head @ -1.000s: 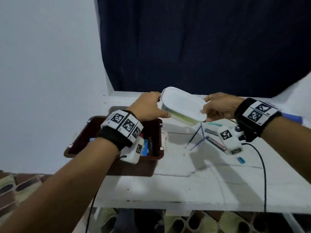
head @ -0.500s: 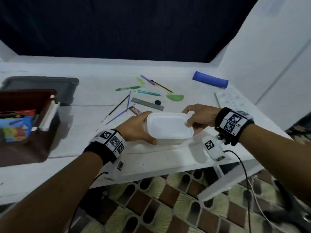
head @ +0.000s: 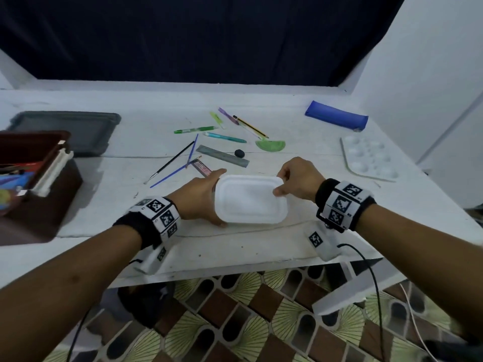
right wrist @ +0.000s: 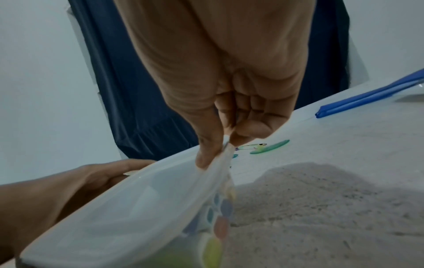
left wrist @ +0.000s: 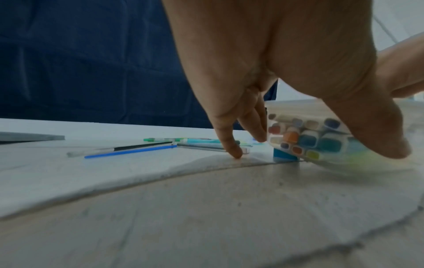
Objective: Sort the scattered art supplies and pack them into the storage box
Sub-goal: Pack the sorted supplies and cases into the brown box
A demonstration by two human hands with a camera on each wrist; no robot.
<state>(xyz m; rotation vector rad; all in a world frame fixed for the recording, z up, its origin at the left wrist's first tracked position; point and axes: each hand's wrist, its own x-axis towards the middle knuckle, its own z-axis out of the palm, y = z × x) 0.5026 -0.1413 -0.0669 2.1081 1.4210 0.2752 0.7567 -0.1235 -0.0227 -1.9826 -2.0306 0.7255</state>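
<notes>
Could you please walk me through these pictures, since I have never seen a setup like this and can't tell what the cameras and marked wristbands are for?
No machine here: a person works with bare hands, wearing wristbands with printed markers. One camera sits on the head and looks down; one on each wrist looks along the fingers.

In the head view, the left hand grips one end of a white lidded plastic container, and the right hand pinches the lid's edge at the other end. The left wrist view shows marker pens through its clear wall.

On the white table lie pens, paintbrushes, a grey ruler, a blue pencil case and a white paint palette. The brown storage box stands at the left.
</notes>
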